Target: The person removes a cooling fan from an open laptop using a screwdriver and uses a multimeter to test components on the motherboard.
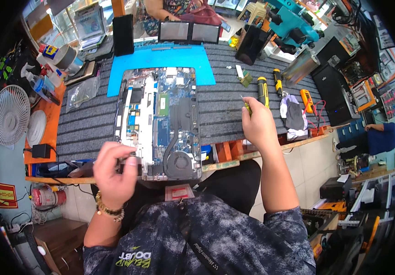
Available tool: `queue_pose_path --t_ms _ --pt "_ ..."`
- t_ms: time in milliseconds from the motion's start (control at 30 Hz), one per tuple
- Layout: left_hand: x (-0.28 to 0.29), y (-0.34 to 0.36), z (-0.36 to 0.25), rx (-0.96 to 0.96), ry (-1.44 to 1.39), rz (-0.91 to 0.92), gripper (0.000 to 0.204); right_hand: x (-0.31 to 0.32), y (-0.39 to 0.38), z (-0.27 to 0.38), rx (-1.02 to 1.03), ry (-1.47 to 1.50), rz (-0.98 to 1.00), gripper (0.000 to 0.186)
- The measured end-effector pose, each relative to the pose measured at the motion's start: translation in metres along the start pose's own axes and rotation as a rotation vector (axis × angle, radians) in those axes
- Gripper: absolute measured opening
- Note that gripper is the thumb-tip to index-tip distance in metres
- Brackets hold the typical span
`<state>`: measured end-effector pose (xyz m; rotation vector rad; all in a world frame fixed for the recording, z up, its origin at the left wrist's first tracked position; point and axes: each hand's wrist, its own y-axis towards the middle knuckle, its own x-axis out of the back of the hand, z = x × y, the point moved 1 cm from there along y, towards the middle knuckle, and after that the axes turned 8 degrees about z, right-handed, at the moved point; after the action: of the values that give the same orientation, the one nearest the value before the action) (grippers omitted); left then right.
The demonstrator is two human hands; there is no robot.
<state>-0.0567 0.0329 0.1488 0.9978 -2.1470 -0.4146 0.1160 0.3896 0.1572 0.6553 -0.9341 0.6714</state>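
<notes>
An opened laptop (161,123) lies on the bench in front of me, its inside bare. It shows a blue circuit board, a green memory module (163,104), a dark heat pipe and a round fan (178,163). At its near left corner is my left hand (115,172), thumb and fingertips drawn together around a small dark thing too small to name. My right hand (258,121) is raised to the right of the laptop, closed around a small screwdriver (248,108). Its thin metal tip points up and left; most of its yellow-green handle is hidden in the fingers.
A blue mat (161,57) lies under the laptop's far part on a grey striped cover. To the right are yellow-black screwdrivers (263,91), a yellow multimeter (306,101) with red leads and a teal microscope (294,27). A white fan (10,114) stands left. People are across and far right.
</notes>
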Motion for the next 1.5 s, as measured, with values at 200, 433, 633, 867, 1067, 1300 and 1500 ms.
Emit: queue_pose_path --t_ms 200,433,633,867,1067,1300,1500 --pt "0.031 -0.022 0.045 0.202 0.063 -0.127 0.010 0.005 0.053 -0.047 0.008 -0.344 0.041 0.053" --pt "0.026 -0.033 0.065 0.234 -0.003 -0.205 0.009 -0.019 0.202 -0.064 -0.301 -0.003 -0.422 0.096" --pt "0.031 -0.033 0.059 0.214 0.060 -0.168 0.009 -0.057 0.249 -0.047 -0.516 0.024 -0.609 0.104" --pt "0.033 -0.030 0.060 0.200 0.054 -0.128 0.012 -0.066 0.264 -0.051 -0.593 0.028 -0.687 0.101" --pt "0.034 -0.031 0.059 0.188 0.049 -0.118 0.012 -0.059 0.260 -0.055 -0.510 0.016 -0.709 0.094" --pt "0.034 -0.030 0.059 0.193 0.050 -0.116 0.011 -0.017 0.213 -0.036 -0.224 0.053 -0.507 0.101" --pt "0.032 -0.029 0.060 0.197 0.071 -0.127 0.010 0.017 0.080 0.005 -0.128 0.137 0.114 0.104"
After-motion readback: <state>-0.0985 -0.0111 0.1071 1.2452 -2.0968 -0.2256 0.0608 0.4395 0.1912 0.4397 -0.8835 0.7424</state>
